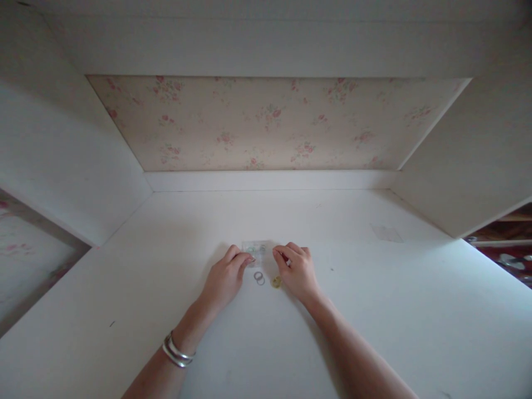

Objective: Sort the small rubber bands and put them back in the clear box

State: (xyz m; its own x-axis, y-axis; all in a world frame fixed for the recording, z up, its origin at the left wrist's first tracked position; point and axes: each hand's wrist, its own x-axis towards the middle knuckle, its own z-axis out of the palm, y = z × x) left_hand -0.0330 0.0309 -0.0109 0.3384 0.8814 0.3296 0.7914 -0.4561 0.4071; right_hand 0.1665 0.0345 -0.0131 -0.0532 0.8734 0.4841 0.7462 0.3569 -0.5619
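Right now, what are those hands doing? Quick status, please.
Left hand fingertips on small clear packet. Right hand pinched at its other edge. Two silver rings and a gold ring loose on white desk. Nothing blocking.

Matt white desk (374, 310), clear glossy packet (255, 246)

Two silver rings (259, 277), one gold ring (276, 282), one clear packet (255, 247).

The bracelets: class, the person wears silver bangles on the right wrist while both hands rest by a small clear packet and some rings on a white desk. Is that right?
Not quite. The head view shows the silver bangles on the left wrist, not the right. The rest stands: left hand and right hand flank the small clear packet and rings on the white desk.
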